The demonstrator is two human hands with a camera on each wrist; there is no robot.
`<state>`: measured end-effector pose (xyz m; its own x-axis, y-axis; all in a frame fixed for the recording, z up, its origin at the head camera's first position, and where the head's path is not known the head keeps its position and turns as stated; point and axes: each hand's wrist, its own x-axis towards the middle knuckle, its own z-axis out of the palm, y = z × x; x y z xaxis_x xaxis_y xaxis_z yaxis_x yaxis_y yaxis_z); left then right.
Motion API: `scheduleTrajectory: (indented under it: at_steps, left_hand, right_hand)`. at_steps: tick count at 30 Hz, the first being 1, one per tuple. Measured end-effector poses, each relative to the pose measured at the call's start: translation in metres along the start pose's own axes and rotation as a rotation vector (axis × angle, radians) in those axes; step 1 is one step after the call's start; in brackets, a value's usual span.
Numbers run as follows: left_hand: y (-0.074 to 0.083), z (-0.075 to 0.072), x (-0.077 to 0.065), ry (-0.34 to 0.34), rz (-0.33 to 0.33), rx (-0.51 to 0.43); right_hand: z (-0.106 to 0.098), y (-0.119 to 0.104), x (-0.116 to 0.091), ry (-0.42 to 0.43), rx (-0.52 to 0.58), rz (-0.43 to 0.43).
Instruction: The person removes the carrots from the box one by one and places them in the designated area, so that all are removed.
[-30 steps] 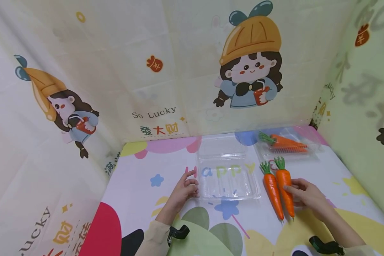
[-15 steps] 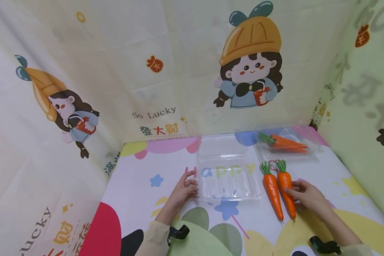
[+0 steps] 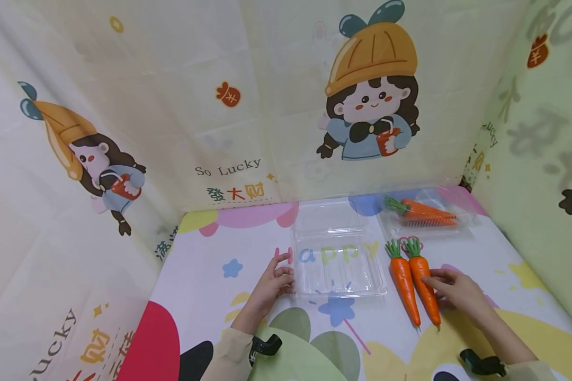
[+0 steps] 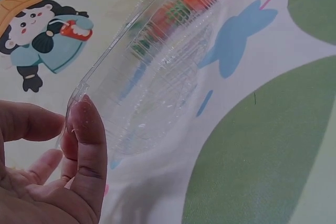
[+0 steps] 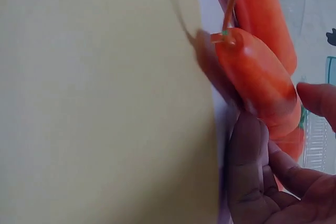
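Two orange carrots with green tops lie side by side on the table right of an open clear plastic box. My right hand (image 3: 457,292) pinches the right carrot (image 3: 425,288) by its side, thumb on one side and fingers on the other, also seen in the right wrist view. The left carrot (image 3: 404,286) lies close beside it, their green tops nearly touching. My left hand (image 3: 273,283) holds the left rim of the clear box (image 3: 338,272). In the left wrist view, the thumb and fingers pinch that box's edge (image 4: 79,92). The box's lid (image 3: 330,218) lies back, away from me.
A second clear plastic box (image 3: 395,228) with carrots (image 3: 424,210) in it stands at the back right. A printed cloth wall (image 3: 276,132) rises behind the table (image 3: 197,275), with another at the right.
The right carrot first slid slightly toward me and right; its green top has since swung left, closer to the left carrot's top. My left hand and the open box have stayed put.
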<state>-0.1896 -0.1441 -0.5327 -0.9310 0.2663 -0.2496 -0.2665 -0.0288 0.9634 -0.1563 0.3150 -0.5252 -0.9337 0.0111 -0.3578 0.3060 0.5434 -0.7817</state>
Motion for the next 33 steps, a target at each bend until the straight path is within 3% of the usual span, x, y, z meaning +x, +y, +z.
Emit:
scheduleTrajectory:
  at_steps: [12,18,25,29,33]
  left_hand:
    - [0.002,-0.001,0.000,0.000,0.006,-0.003]
    - [0.001,-0.001,-0.001,-0.001,0.007,-0.011]
    - [0.001,-0.003,-0.002,-0.004,0.025,-0.016]
    - [0.000,-0.006,-0.003,-0.017,0.028,-0.014]
    - [-0.001,-0.010,-0.005,-0.022,0.028,-0.025]
  right_hand:
    - [-0.005,-0.001,-0.001,0.030,0.003,-0.020]
    - [-0.011,-0.001,-0.001,0.129,-0.021,-0.002]
    - [-0.028,-0.002,0.008,0.200,0.073,-0.057]
    - [-0.041,0.000,0.018,0.328,0.017,-0.108]
    - [-0.054,0.001,0.029,0.515,-0.170,-0.184]
